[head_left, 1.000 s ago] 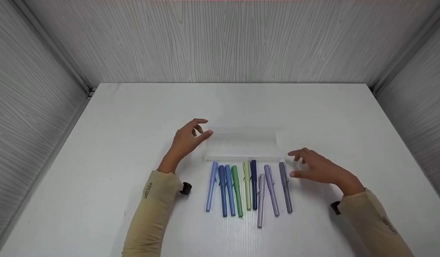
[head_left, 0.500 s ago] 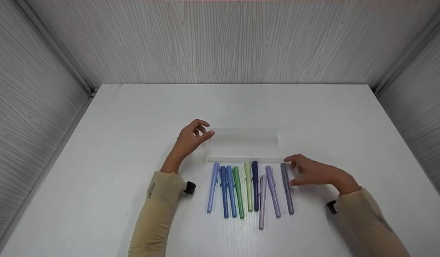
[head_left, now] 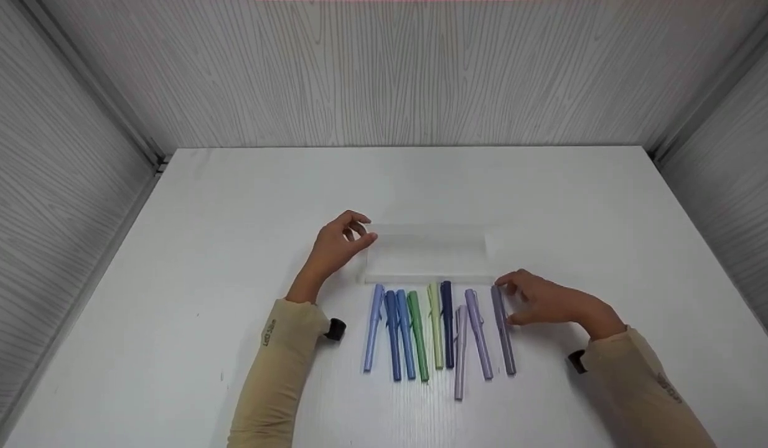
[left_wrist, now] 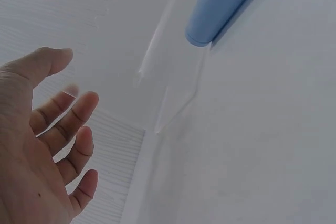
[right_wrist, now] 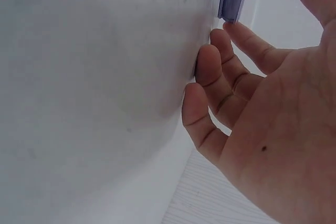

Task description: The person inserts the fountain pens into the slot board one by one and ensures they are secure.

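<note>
A clear plastic box (head_left: 426, 277) lies in the middle of the white table. At its left end my left hand (head_left: 337, 244) has the thumb and index fingertips beside the rim; in the left wrist view the fingers are loosely bent, with a gap to the thumb. Several capped pens lie in a row in front of the box. My right hand (head_left: 546, 300) is at the rightmost, grey-purple pen (head_left: 503, 330): the index fingertip touches its upper end and the thumb tip lies at its right side. The right wrist view shows the other fingers low along the table.
From left, the row has a light blue pen (head_left: 373, 330), two blue pens, a green pen (head_left: 417, 336), a yellow-green pen (head_left: 435, 326), a navy pen (head_left: 447, 325) and two lilac pens, one set nearer (head_left: 460, 354). Grey wood-grain walls (head_left: 409, 74) enclose the table.
My right hand has moved left and slightly down, from beside the grey-purple pen onto it. That pen's clip, visible earlier, is now out of sight. My left hand stays at the box's left end.
</note>
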{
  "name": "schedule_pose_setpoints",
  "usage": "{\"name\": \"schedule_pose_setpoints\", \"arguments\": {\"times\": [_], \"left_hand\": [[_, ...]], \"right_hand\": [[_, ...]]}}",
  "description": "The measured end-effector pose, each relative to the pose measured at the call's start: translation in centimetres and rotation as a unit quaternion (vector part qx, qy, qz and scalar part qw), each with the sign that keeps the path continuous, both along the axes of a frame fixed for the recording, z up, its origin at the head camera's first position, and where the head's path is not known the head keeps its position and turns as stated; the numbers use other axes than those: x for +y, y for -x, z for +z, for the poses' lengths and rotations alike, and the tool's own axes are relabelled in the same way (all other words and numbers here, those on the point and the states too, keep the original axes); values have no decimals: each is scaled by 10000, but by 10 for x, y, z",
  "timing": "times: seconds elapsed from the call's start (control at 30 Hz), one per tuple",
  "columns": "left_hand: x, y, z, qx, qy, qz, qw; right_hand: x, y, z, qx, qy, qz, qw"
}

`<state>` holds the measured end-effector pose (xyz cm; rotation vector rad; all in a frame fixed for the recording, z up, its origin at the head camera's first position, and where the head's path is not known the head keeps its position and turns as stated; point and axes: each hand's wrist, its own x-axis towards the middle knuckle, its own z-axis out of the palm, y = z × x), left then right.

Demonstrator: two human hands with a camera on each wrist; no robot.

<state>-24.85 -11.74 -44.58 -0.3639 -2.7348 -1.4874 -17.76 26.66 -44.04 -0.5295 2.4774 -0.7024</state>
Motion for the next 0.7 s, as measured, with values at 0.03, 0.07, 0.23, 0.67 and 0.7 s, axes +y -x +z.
{"name": "schedule_pose_setpoints", "arguments": {"times": [0.03, 0.07, 0.23, 0.67, 0.7], "left_hand": [[0, 0, 0, -10, -8, 12, 10000], [1, 0, -1, -28, -25, 18, 10000], [2, 1, -4, -18, -186, 76, 9998], [4, 5, -6, 357, -508, 493, 9969], [4, 6, -6, 354, -507, 502, 9968]], "right_hand": [[0, 0, 0, 22, -40, -9, 10000], [-1, 0, -1, 37, -84, -21, 10000], [-3, -1, -1, 192, -338, 6, 9992], [-6, -1, 2, 492, -476, 216, 9974], [-6, -1, 2, 479, -466, 198, 9976]]}}
